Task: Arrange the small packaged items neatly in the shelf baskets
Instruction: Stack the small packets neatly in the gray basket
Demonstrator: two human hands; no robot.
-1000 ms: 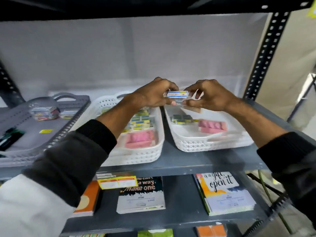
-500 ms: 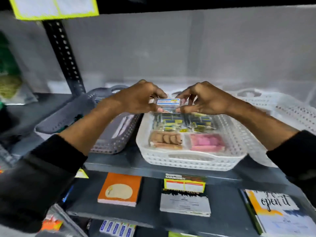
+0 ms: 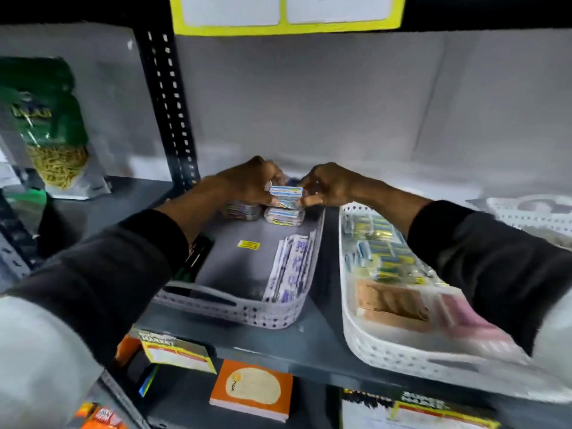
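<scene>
Nearest, on the shelf (image 3: 312, 345), a grey basket (image 3: 247, 311) beside a white basket (image 3: 371, 345) of blurred packets. Flat sachets (image 3: 291, 267) leaning along the grey basket's right wall. Further back, both hands together, left hand (image 3: 250, 184) and right hand (image 3: 328, 187) pinching the short ends of a small blue-and-white packet (image 3: 285, 193), held just above a matching packet (image 3: 283, 215) at the basket's far end. Probably light, stiff and a little slick; best gripped by the end faces, lowered squarely.
</scene>
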